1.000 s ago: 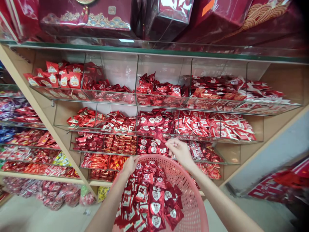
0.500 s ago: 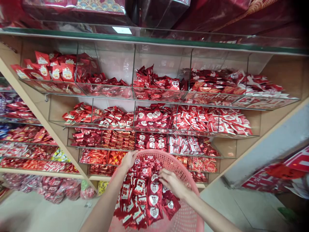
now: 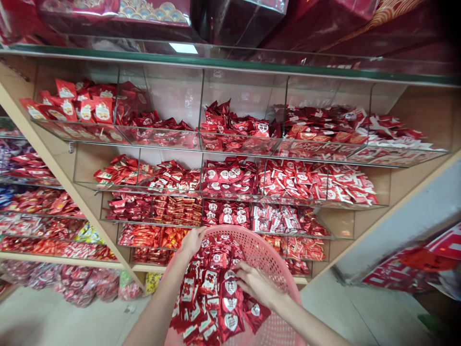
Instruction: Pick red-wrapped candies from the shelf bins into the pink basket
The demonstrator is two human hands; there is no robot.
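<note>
A pink perforated plastic basket (image 3: 275,269) is held in front of me, tilted so its inside shows. My left hand (image 3: 192,242) grips its far left rim, fingers wrapped over the edge. Inside lie many small red candy packets (image 3: 201,293), some with white heart labels, others with a dark flower print. My right hand (image 3: 254,283) is inside the basket, fingers curled against a row of heart-labelled candy packets (image 3: 230,307). Its fingertips touch the row's upper part; whether they pinch a packet is partly hidden.
A wooden shelf unit with glass-fronted bins rises ahead, filled with red packets (image 3: 230,173). Above runs a thick glass shelf edge (image 3: 230,60) bearing dark red boxes (image 3: 248,19). Bagged sweets (image 3: 75,283) sit on the floor at left. Red printed items (image 3: 406,264) lean at right.
The view has shifted very slightly, so the shelves sit a little lower. Both hands and the basket keep nearly the same positions, the right fingers still at the packets.
</note>
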